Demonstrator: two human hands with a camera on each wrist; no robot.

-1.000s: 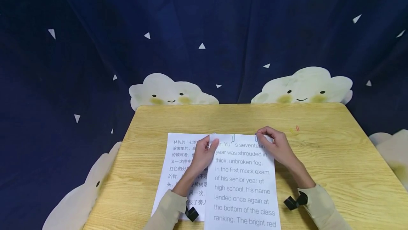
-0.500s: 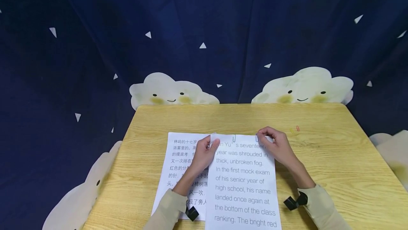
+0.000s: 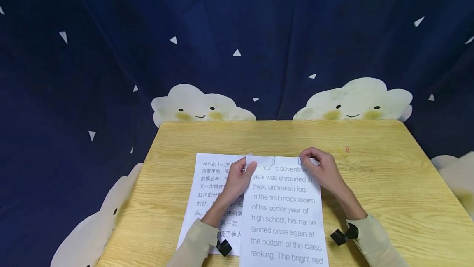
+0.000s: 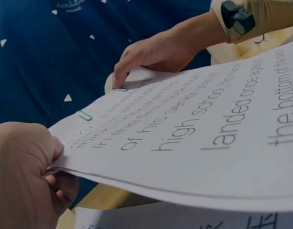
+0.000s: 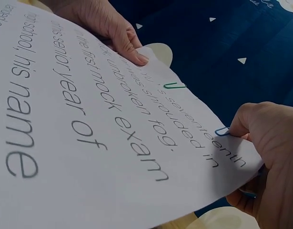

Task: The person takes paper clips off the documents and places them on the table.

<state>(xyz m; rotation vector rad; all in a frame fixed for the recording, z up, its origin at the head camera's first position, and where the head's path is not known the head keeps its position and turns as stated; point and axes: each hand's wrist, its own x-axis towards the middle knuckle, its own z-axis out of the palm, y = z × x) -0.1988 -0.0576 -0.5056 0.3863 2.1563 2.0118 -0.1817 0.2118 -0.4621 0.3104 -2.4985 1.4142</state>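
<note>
Light, likely floppy, this English-printed paper point(image 3: 283, 213) wants its 2 top corners held: left hand point(image 3: 237, 178) pinches its upper left, right hand point(image 3: 323, 170) its upper right, thumb at the blue clip point(image 5: 222, 131).

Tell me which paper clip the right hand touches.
The blue clip, touching the right hand on the English sheet; the green clip sits nearer the left hand; the yellow clip and red clip lie on the table.

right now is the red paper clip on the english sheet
No, the red paper clip lies on the wooden table, apart from the English sheet.
</note>
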